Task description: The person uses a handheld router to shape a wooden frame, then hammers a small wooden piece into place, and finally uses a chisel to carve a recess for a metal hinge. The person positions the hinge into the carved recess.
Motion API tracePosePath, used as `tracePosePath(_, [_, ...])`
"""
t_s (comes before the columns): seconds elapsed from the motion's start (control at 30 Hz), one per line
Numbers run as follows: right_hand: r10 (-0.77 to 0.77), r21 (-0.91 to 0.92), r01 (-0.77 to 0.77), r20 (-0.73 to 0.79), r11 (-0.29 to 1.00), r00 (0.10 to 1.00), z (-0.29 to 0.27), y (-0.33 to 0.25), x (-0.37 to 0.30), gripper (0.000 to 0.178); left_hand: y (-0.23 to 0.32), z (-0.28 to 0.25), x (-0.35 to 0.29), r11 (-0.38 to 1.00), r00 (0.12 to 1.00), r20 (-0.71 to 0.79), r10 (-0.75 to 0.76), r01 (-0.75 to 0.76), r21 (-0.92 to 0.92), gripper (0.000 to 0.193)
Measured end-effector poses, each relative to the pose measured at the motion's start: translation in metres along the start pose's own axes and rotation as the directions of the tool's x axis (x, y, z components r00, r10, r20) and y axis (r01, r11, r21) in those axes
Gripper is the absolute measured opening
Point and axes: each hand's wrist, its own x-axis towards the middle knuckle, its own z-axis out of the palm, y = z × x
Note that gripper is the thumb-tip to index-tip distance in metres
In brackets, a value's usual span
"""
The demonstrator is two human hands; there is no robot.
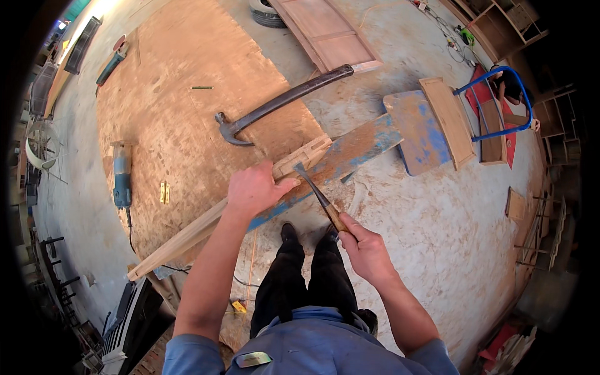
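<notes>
My left hand (255,192) is wrapped round a long pale wooden bar (184,242), pressing it along the near edge of the workbench. Slots or mortises show in the bar's far right end. In my right hand (367,250) is a chisel (320,199), held by its wooden handle and slanting up to the left. Its blade tip meets the bar's side just right of my left thumb, though whether it bites in cannot be made out. Beyond both hands lies a claw hammer (287,103), head to the left, its dark handle reaching past the bench edge.
On the plywood bench top (181,44) lie a blue power tool (122,175), an angle grinder (112,62), a pencil (202,87) and brass hinges (164,192). A blue-stained plank (369,140) runs beside the bar. Rightward are a blue-stained board (415,131) and another person (511,84).
</notes>
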Motion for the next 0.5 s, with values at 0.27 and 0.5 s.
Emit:
tracePosePath(0.27, [-0.042,-0.137,0.047,0.038,0.990,0.998,-0.006,-0.021,-0.001,0.039,-0.005,0.000,-0.003,0.997,0.998,-0.024,0.058,-0.059,-0.052,0.073])
tracePosePath(0.5, [-0.153,-0.069,0.151,-0.022,0.986,0.988,0.020,0.002,0.003,0.040,-0.008,0.005,-0.002,0.994,0.997,-0.037,0.070,-0.073,-0.077,0.075])
